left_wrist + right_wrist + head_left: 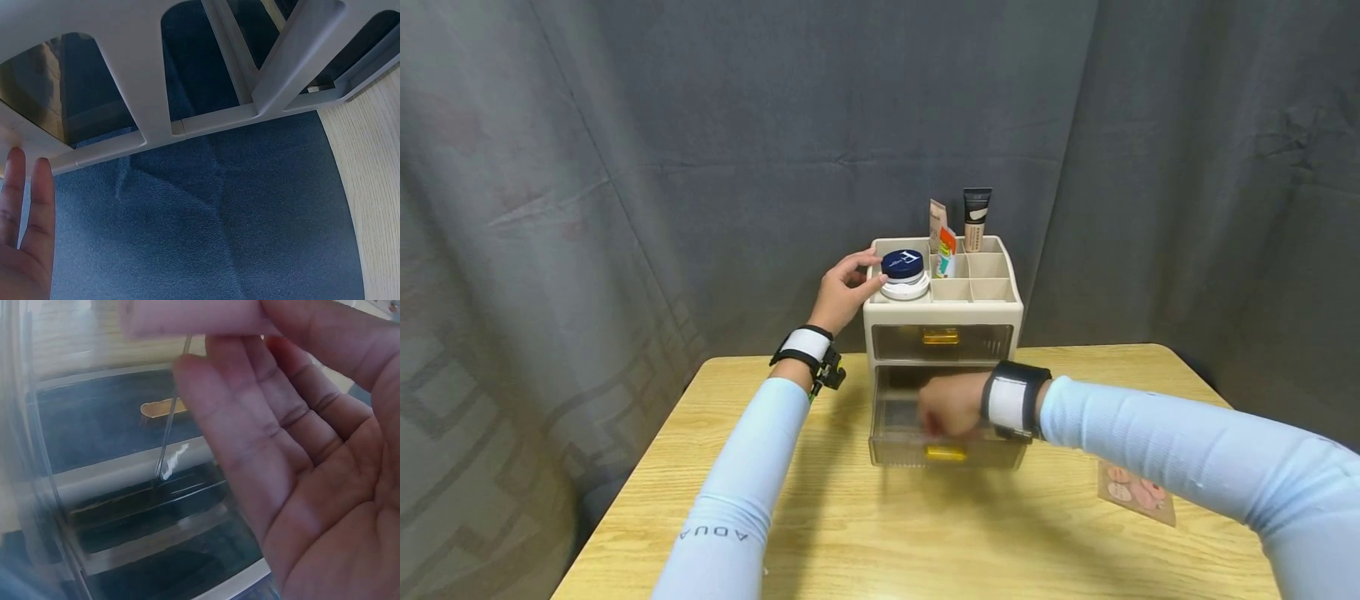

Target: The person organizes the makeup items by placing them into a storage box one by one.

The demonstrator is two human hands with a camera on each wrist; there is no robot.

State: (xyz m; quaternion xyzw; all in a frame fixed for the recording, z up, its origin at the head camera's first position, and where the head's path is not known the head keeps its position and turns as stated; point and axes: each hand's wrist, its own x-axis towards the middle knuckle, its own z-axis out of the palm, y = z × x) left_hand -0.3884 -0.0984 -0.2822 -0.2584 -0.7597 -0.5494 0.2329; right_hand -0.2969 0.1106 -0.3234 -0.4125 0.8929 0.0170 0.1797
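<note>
Two hands at work on a cream cosmetics organizer [943, 314]; left hand [842, 292] at its upper left rim, fingers fairly straight and unclenched, thumb beside the navy-lidded jar [902, 263], contact with the jar not certain; right hand [955, 404] blurred over the pulled-out lower drawer [910, 454], its thumb and fingers pinching a pale pink cylinder [194, 317], label not readable.

Already in place, by how things lay: the jar, just right of the left thumb, stacked on a white round case [906, 291]; farther right of those fingers, a beige tube [937, 218], a small orange-topped box [946, 254] and a black-and-beige foundation tube [976, 221] stood in the top compartments; upper drawer [898, 342], above the right fingers, closed.

Not yet done: the pink cylinder not let go; lower drawer, beneath the right fingers, not pushed in; a flat printed packet [1138, 493] lay outside the organizer, on the wooden table [700, 467], right of the right fingers and partly behind the sleeve; judged partway along, top section stocked, drawer stage in hand; drawer contents hard to make out behind the hand.
</note>
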